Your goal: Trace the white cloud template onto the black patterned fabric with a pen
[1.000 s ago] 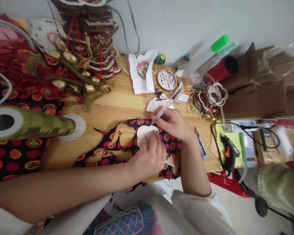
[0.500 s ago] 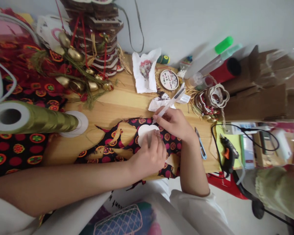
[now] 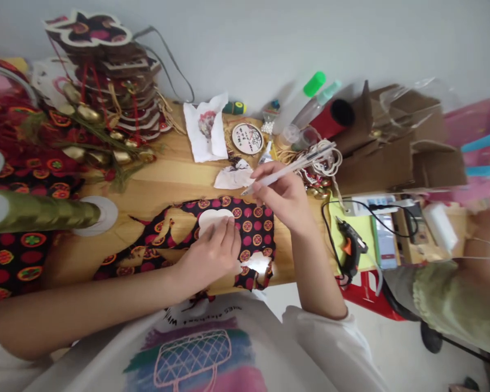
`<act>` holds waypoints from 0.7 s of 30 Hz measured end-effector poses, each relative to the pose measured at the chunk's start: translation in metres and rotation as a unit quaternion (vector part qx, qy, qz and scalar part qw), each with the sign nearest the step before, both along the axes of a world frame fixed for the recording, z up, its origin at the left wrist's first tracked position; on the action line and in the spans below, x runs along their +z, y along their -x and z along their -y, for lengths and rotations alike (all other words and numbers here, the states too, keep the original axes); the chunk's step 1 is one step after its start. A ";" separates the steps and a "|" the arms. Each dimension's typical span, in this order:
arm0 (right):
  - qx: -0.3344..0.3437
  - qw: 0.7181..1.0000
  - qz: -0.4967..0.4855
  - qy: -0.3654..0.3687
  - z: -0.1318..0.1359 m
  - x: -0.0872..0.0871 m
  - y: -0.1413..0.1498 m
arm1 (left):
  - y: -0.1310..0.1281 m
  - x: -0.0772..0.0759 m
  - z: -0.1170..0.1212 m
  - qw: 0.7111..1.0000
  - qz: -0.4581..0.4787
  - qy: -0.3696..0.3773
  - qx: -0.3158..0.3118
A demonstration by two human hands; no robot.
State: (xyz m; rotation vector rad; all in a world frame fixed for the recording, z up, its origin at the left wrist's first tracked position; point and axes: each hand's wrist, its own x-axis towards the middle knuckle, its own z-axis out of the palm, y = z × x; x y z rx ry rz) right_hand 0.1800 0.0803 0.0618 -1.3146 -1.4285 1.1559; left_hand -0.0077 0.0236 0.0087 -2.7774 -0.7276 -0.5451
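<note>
My left hand (image 3: 215, 247) presses a white scalloped flat piece (image 3: 216, 216) onto the black patterned fabric (image 3: 255, 220), fingers together and partly covering it. The fabric has red and orange round motifs, ragged edges and several cut-out holes. Just up and to the right of the piece, my right hand (image 3: 281, 191) grips a clear-barrelled pen (image 3: 283, 171) between thumb and fingers. Its tip points left, apart from the white piece and seemingly above the fabric's upper edge. A crumpled white paper (image 3: 231, 177) lies beside the tip.
A green ribbon spool (image 3: 44, 212) stands at left, below stacked flower-shaped ornaments (image 3: 114, 81) and gold bells (image 3: 90, 112). A glue gun (image 3: 351, 247) lies at right, near a cardboard box (image 3: 392, 163). Another person's sleeve (image 3: 441, 305) shows at far right.
The pen tip has come away from beside the white piece, as my right hand moved up and right from it. My left hand stays on the piece. The whole view has shifted right.
</note>
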 end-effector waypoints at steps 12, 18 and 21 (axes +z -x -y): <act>0.064 0.991 -0.073 0.093 -0.002 -0.046 0.003 | 0.019 0.003 -0.028 0.995 -0.013 0.016 -0.096; 0.021 0.992 -0.109 0.063 -0.001 -0.045 0.002 | 0.025 -0.013 -0.026 0.993 0.031 0.046 -0.105; 0.015 0.995 -0.089 0.047 0.001 -0.043 0.001 | 0.026 -0.013 -0.025 0.992 0.039 0.060 -0.101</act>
